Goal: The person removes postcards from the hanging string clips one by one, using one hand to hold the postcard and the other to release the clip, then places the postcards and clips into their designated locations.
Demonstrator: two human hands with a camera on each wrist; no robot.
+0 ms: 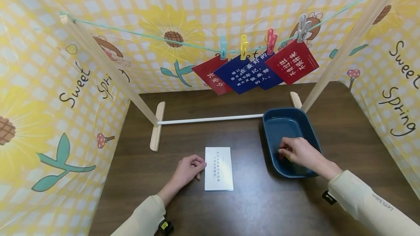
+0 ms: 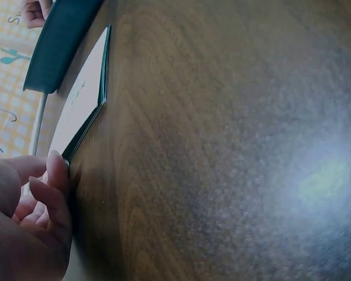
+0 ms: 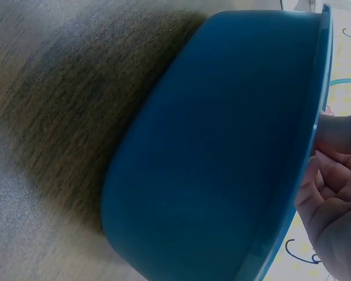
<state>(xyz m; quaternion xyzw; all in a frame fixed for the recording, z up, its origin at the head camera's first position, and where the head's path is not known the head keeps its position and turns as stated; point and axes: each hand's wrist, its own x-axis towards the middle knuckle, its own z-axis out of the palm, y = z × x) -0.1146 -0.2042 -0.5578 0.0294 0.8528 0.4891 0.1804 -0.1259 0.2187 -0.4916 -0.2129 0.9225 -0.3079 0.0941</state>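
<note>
A white card (image 1: 218, 168) printed with vertical lines of characters lies on the table. My left hand (image 1: 189, 167) is at its left edge, thumb and fingers bent, pinching the edge; the left wrist view shows the fingertips (image 2: 57, 159) at the corner of the card (image 2: 82, 102) and a dark green layer beneath the white face. My right hand (image 1: 300, 152) reaches down into a dark blue basin (image 1: 267, 134), fingers pinched around a small clothespin. Red and yellow bits show at the fingertips. In the right wrist view the basin wall (image 3: 210, 152) hides the fingertips.
Behind stands a wooden frame (image 1: 111, 70) with a green string. Clothespins in light blue, yellow (image 1: 244, 47), pink and grey (image 1: 303, 28) hold red cards (image 1: 292, 62) and blue cards (image 1: 236, 75) on it. A white rod (image 1: 210, 119) runs low between the posts.
</note>
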